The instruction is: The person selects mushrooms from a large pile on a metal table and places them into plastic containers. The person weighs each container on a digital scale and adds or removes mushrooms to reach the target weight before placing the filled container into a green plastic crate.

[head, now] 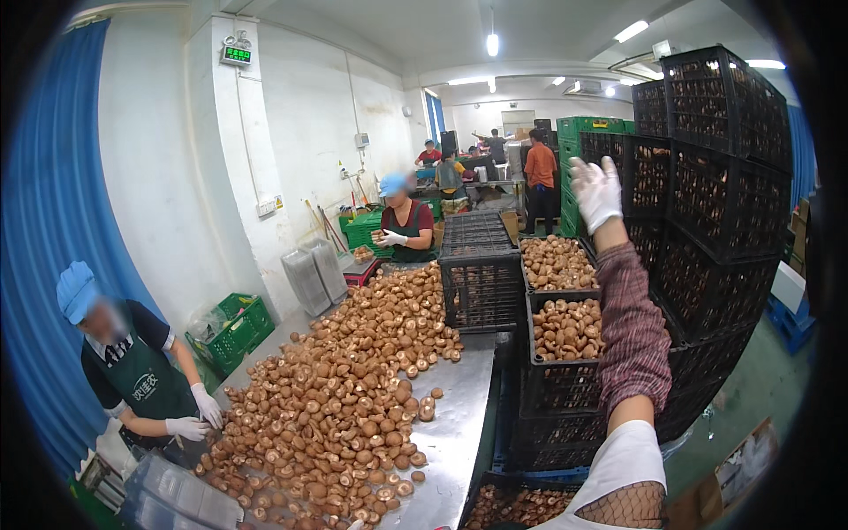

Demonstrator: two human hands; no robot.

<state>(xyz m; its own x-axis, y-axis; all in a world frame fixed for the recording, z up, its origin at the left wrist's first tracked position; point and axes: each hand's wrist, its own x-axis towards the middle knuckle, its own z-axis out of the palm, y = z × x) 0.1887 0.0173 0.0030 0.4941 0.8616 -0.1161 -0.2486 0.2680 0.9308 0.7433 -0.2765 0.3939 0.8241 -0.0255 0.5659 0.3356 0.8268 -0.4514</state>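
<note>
My right hand (598,192), in a white glove, is raised at the upper right with its fingers apart and nothing in it. It is in front of stacked black plastic crates (702,192) filled with mushrooms. Below it, more black crates hold brown mushrooms (568,329) in open view. My left hand is not clearly in view; only a small white patch shows at the bottom edge. Before me lies a large heap of brown-capped mushrooms (344,391) on a stainless steel table (457,424).
One co-worker (136,371) handles mushrooms at the table's left side; another (405,225) stands at its far end. Clear plastic trays (179,493) are stacked at lower left. A green crate (232,334) stands by the wall, and a closed black crate (480,291) sits on the table's right edge.
</note>
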